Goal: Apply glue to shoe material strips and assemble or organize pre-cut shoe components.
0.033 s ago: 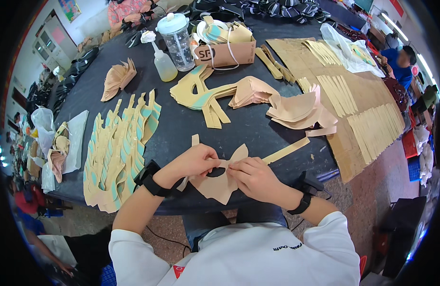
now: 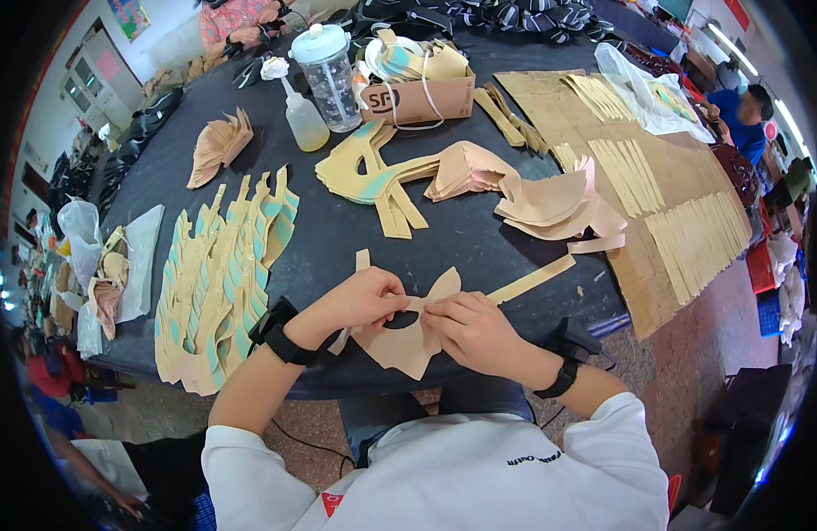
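At the table's near edge I hold a thin beige cut-out piece [image 2: 403, 348] with a curved opening and pointed corners. My left hand [image 2: 373, 298] pinches it just left of the opening, its fingertips closed. On the other side, my right hand [image 2: 473, 326] pinches the piece with thumb and fingers together. My fingers cover part of its edge. A pale strip [image 2: 531, 280] lies flat beyond my right hand, and a short strip end [image 2: 362, 259] shows behind my left hand. Farther off are a stack of pinkish pieces [image 2: 550, 203] and several yellowish strap-shaped pieces [image 2: 364, 177] with green-blue patches.
Left on the dark table [image 2: 338, 234] lie many overlapping yellow-and-teal pieces [image 2: 223, 283] and a fanned beige stack [image 2: 221, 149]. A squeeze bottle [image 2: 304, 122], lidded clear jug [image 2: 329, 84] and cardboard box [image 2: 417, 100] stand behind. At right, a cardboard sheet [image 2: 634, 234] carries rows of strips.
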Action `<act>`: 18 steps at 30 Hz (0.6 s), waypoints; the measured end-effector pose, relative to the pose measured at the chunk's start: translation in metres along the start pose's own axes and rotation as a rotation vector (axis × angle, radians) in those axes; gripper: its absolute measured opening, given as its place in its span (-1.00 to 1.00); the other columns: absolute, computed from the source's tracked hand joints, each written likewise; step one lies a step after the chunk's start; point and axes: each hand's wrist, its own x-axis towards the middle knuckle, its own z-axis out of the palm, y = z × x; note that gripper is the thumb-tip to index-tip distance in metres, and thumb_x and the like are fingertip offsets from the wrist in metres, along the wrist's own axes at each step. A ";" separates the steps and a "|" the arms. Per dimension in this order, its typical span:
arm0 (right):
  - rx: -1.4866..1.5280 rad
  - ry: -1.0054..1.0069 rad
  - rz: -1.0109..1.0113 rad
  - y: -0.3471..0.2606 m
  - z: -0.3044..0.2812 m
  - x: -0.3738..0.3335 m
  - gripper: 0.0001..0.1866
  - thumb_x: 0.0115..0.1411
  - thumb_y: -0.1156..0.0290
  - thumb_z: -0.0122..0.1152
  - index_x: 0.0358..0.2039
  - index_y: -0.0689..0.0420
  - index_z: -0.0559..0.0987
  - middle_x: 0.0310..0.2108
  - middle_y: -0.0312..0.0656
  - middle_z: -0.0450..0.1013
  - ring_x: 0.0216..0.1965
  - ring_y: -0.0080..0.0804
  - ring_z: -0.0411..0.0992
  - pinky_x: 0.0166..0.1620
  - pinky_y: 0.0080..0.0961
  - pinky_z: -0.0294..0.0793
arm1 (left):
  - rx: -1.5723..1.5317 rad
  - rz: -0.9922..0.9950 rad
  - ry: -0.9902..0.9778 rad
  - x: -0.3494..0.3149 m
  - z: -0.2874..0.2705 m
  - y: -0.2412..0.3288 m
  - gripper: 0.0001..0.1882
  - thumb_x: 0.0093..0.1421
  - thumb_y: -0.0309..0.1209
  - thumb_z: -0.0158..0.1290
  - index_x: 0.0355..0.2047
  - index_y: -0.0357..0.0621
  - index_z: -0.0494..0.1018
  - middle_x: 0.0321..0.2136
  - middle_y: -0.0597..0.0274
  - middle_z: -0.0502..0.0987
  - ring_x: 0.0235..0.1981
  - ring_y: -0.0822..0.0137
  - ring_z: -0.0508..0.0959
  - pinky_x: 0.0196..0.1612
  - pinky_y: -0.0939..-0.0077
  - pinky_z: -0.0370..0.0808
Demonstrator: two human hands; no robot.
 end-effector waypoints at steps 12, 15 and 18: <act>0.122 -0.030 0.059 0.005 -0.007 0.006 -0.72 -0.05 0.55 0.18 -0.24 0.15 0.56 -0.19 -0.26 0.48 -0.16 -0.33 0.41 -0.12 -0.42 0.37 | 0.062 -0.013 -0.027 0.003 -0.003 0.007 -0.80 0.11 -0.39 0.06 -0.52 -0.31 0.47 -0.72 0.32 0.42 -0.75 0.54 0.40 -0.64 0.65 0.33; 0.195 -0.053 0.169 0.003 -0.008 0.013 -0.71 -0.05 0.57 0.15 -0.24 0.16 0.55 -0.24 -0.23 0.51 -0.20 -0.29 0.43 -0.14 -0.43 0.40 | 0.084 -0.025 -0.020 0.003 -0.002 0.011 -0.81 0.09 -0.40 0.06 -0.54 -0.31 0.47 -0.73 0.29 0.43 -0.75 0.53 0.41 -0.63 0.64 0.34; 0.069 0.009 0.100 -0.002 -0.002 0.019 -0.76 -0.06 0.54 0.17 -0.30 0.20 0.56 -0.29 -0.23 0.51 -0.22 -0.31 0.45 -0.16 -0.49 0.41 | 0.103 -0.022 -0.015 0.006 -0.001 0.010 -0.80 0.06 -0.41 0.05 -0.55 -0.34 0.49 -0.73 0.23 0.46 -0.74 0.48 0.45 -0.62 0.60 0.38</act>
